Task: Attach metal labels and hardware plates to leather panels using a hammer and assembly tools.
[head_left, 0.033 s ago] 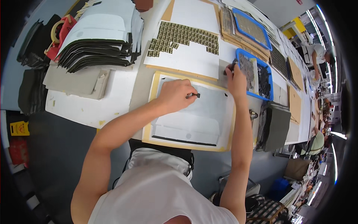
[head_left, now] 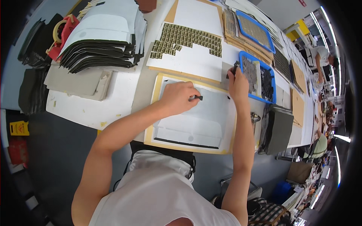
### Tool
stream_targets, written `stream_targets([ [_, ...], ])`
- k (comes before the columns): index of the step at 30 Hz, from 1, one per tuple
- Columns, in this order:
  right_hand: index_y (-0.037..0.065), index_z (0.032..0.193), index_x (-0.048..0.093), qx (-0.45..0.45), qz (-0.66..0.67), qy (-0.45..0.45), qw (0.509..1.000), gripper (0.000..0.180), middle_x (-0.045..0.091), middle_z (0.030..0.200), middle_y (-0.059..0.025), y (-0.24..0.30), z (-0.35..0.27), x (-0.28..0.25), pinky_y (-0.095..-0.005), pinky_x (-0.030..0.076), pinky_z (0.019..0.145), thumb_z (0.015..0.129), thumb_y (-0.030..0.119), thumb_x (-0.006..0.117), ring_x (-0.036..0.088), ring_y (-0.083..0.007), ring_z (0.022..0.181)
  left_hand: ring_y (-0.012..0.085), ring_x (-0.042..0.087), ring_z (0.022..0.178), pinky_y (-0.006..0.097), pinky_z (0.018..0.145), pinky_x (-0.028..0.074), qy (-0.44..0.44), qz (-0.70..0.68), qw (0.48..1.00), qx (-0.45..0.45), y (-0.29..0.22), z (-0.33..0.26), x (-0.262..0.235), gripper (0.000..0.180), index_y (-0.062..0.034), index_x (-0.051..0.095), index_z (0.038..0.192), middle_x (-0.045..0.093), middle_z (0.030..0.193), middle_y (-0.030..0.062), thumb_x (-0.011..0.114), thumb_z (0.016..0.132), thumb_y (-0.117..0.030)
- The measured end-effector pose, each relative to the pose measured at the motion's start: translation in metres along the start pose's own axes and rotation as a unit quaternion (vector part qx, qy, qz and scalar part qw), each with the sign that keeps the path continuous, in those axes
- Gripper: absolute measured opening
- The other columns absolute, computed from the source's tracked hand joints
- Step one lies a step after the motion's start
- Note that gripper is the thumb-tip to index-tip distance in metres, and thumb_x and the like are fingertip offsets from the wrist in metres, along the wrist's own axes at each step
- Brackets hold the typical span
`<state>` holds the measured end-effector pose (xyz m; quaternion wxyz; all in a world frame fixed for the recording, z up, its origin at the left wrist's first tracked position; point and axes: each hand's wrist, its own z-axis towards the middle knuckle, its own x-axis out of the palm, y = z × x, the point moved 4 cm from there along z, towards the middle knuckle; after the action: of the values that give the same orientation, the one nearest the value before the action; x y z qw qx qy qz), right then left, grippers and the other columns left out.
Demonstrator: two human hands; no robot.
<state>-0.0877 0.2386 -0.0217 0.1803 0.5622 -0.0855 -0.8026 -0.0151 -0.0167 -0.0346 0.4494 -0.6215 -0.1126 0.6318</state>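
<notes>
Down at the table, seen from above the person's head, the left hand [head_left: 180,98] is curled almost closed, with a small dark piece [head_left: 197,98] pinched at its fingertips and sticking out just to the right of them. That hand and piece sit over the upper part of a pale grey sheet [head_left: 196,124], which lies on a tan board [head_left: 156,109] right in front of the person. The right hand [head_left: 237,81] is a little further along the table, near the top right corner of the sheet, fingers bunched tight around another small dark bit [head_left: 234,69] that pokes up above them. It hovers at the near left edge of a blue tray [head_left: 272,88] full of dark pieces. Beyond the sheet lies a white board [head_left: 192,62] with rows of small olive tiles [head_left: 186,37], and off to the left a fanned stack of dark-edged panels [head_left: 100,45].
</notes>
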Motion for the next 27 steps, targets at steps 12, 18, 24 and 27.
stream_targets([
  [12, 0.001, 0.11, 0.064, -0.038, 0.242, 0.056, 0.968, 0.014, 0.069, 0.089, -0.009, 0.113, -0.083, 0.0, -0.0297, 0.05, 0.069, 0.103, 0.013, 0.062, 0.063, -0.0162, 0.077, 0.0253, 0.069, 0.083, 0.04, 0.071, 0.053, 0.002, -0.035, 0.999, -0.03, 0.004, -0.002, -0.01, 0.029, -0.0125, 0.077, 0.103, 0.07, 0.087, 0.0026, 0.078, 0.077, -0.025],
  [18, 0.0, 0.111, 0.063, -0.045, 0.245, 0.05, 0.967, 0.012, 0.07, 0.09, -0.0118, 0.117, -0.085, 0.007, -0.0333, 0.052, 0.071, 0.101, 0.008, 0.062, 0.064, -0.0213, 0.076, 0.0252, 0.069, 0.083, 0.04, 0.071, 0.053, 0.002, -0.026, 0.999, -0.028, 0.007, -0.003, -0.009, 0.025, -0.0129, 0.078, 0.101, 0.07, 0.088, 0.0032, 0.078, 0.078, -0.022],
  [24, 0.0, 0.115, 0.063, -0.025, 0.267, 0.077, 0.96, 0.02, 0.07, 0.091, -0.0116, 0.114, -0.082, 0.003, -0.0318, 0.052, 0.069, 0.096, 0.006, 0.068, 0.066, -0.0213, 0.076, 0.0249, 0.069, 0.082, 0.039, 0.072, 0.054, 0.007, -0.014, 0.999, -0.034, 0.006, -0.003, -0.011, 0.025, -0.0141, 0.079, 0.102, 0.069, 0.087, 0.0029, 0.081, 0.079, -0.024],
  [27, 0.002, 0.125, 0.064, 0.009, 0.219, 0.154, 0.963, 0.036, 0.071, 0.094, -0.0106, 0.106, -0.08, -0.004, -0.0299, 0.052, 0.066, 0.09, 0.001, 0.071, 0.066, -0.0194, 0.076, 0.0258, 0.069, 0.083, 0.039, 0.072, 0.053, 0.019, -0.009, 0.999, -0.038, 0.005, -0.003, -0.013, 0.023, -0.0121, 0.078, 0.099, 0.068, 0.088, 0.004, 0.082, 0.08, -0.024],
])
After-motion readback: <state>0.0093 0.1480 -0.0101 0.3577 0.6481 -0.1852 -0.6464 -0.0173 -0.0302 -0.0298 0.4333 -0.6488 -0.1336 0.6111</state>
